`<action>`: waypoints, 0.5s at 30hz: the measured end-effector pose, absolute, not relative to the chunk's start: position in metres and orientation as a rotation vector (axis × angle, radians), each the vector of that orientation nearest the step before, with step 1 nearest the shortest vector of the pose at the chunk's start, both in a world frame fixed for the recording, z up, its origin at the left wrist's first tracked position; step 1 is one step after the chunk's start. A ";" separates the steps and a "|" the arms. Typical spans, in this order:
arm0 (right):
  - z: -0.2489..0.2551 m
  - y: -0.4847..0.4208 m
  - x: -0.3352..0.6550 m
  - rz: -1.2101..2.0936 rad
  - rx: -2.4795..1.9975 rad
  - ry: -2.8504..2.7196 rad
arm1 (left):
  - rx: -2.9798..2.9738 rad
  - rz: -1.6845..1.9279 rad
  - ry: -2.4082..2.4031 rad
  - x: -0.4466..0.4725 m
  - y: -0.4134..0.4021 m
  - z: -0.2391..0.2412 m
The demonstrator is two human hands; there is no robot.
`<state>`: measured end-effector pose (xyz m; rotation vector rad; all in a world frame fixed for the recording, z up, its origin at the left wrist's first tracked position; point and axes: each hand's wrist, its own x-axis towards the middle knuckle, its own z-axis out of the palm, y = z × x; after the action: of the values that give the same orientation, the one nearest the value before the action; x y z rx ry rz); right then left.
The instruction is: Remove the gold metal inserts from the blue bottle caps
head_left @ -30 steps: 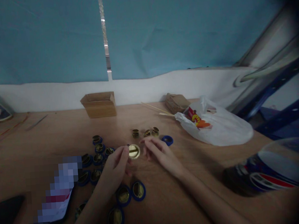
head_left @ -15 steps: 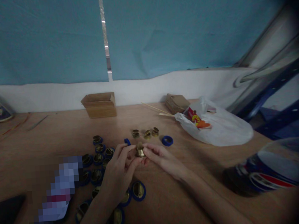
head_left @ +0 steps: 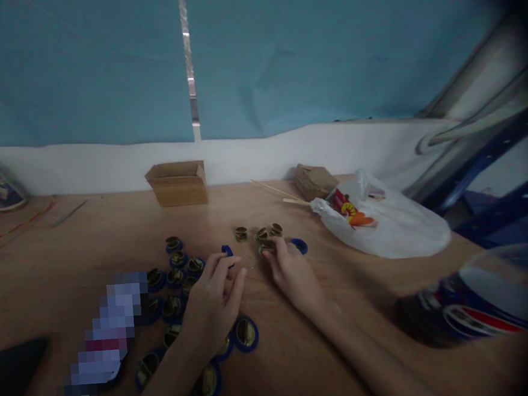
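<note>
My right hand point(head_left: 291, 274) has thumb and fingers closed on a round brass fitting point(head_left: 265, 247), low over the table or resting on it. Just beyond sit several similar brass fittings point(head_left: 241, 234). A blue ring point(head_left: 300, 245) lies beside the right hand, partly covered by it. My left hand point(head_left: 214, 292) is half curled, thumb and index finger apart, with nothing between their tips. A second blue ring point(head_left: 226, 249) shows on edge behind its fingers; whether they touch it is hidden. Around the left forearm lie several blue rings with brass fittings inside point(head_left: 246, 334).
A phone-like object point(head_left: 108, 329), blurred out, lies left with a cable. An open cardboard box point(head_left: 181, 189) and a brown packet point(head_left: 316, 181) stand at the back. A white plastic bag point(head_left: 401, 224) and a Pepsi bottle point(head_left: 461, 305) are on the right.
My hands have separated. The right one has carried the brass fitting away from the left hand, right and forward to the other loose fittings. The left hand has opened and stayed about in place.
</note>
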<state>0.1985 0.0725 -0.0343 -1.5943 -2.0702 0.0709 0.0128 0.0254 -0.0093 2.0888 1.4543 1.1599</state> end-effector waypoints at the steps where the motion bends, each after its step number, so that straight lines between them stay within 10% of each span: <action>1: -0.036 0.073 0.198 0.054 -1.624 -2.079 | 2.095 1.159 1.449 0.013 0.025 -0.009; 15: -0.039 0.076 0.193 -0.121 -1.727 -2.098 | 2.137 1.126 1.422 0.014 0.025 -0.010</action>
<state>0.1930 0.0762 -0.0390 -1.7268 -2.0985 -0.1207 0.0140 0.0248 -0.0100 2.1367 1.4222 1.1260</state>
